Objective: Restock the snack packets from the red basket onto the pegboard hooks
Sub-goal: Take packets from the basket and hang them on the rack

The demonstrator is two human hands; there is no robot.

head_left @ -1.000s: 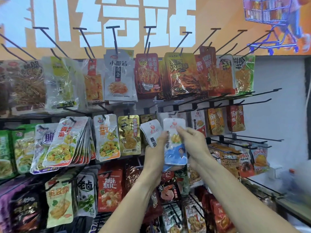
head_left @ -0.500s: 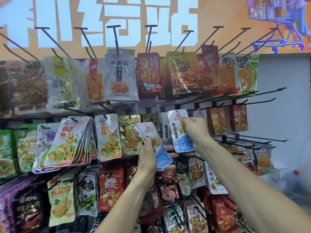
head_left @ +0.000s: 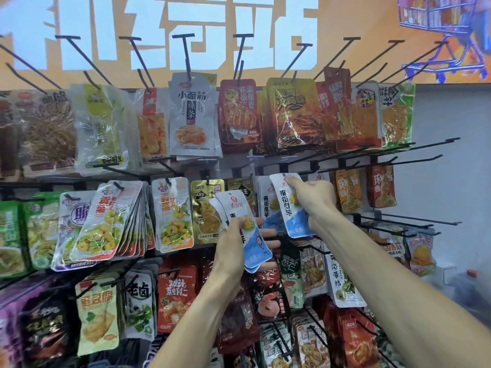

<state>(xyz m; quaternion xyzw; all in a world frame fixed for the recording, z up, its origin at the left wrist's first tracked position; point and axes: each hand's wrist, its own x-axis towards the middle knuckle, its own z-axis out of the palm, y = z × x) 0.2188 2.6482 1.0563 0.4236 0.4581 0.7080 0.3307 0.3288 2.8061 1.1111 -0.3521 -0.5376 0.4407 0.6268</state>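
My left hand (head_left: 235,241) grips a small stack of white-and-blue snack packets (head_left: 245,229), tilted, in front of the middle row of the pegboard. My right hand (head_left: 310,199) pinches the top of a single matching white-and-blue packet (head_left: 288,208) and holds it up at a hook in the middle row, right beside an identical hanging packet (head_left: 268,205). I cannot tell whether its hole is over the hook tip. The red basket is out of view.
Black hooks full of packets cover the board: yellow-green packets (head_left: 111,221) at the left, red packets (head_left: 292,112) above. Several bare hooks (head_left: 414,152) jut out at the right, before a grey wall. An orange sign spans the top.
My right hand took one packet from the stack and lifted it up and right to the middle-row hook. My left hand sank slightly with the remaining packets.
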